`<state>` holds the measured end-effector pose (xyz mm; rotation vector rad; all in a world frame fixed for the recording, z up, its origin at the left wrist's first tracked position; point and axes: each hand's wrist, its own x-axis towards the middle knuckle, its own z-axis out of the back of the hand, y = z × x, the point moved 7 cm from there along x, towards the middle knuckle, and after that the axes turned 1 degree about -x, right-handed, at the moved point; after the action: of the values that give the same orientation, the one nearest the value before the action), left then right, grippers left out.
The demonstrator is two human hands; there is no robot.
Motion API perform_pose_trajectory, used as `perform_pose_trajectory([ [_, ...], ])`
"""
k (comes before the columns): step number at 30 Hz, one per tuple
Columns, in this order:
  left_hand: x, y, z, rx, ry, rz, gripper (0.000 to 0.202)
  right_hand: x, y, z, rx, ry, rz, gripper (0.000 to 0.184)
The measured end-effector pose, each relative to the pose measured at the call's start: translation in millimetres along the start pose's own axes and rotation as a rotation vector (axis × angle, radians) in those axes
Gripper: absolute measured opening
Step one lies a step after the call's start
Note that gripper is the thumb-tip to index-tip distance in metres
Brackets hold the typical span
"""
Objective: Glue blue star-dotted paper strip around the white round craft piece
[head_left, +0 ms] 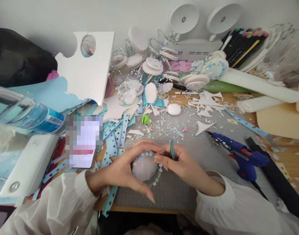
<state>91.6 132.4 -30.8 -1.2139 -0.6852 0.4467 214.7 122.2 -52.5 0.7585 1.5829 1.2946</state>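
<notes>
Left hand [120, 170] half-curled on disc [145, 168]; right hand [182, 163] pinches, seemingly, blue strip [172, 149].

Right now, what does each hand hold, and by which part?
Left hand cups the disc by its left rim; right hand pinches the blue strip by its lower end, at the disc's right rim.

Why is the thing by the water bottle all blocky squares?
In the head view, the phone screen is pixelated over, seemingly deliberately; the water bottle bulges near the edge from wide-lens distortion; the white disc is sharp in soft, even light.
</notes>
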Motion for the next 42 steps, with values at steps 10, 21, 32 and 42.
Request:
perform_pose_trajectory([
  [10, -2, 2, 5.0, 0.041, -0.078, 0.048, 0.082, -3, 1, 10, -0.109, -0.131, 0.071, 0.027],
  [21, -4, 5, 2.1, 0.199, -0.077, 0.115, 0.076, -29, 36, -7, -0.699, -0.238, 0.749, 0.033],
  [32, -2, 4, -1.8, 0.217, -0.04, 0.137, 0.065, -29, 30, -20, -0.74, -0.207, 0.75, 0.02],
  [42, -6, 12, 2.1, 0.158, -0.075, 0.238, 0.071, -28, 31, -21, -0.658, -0.018, 0.806, 0.029],
])
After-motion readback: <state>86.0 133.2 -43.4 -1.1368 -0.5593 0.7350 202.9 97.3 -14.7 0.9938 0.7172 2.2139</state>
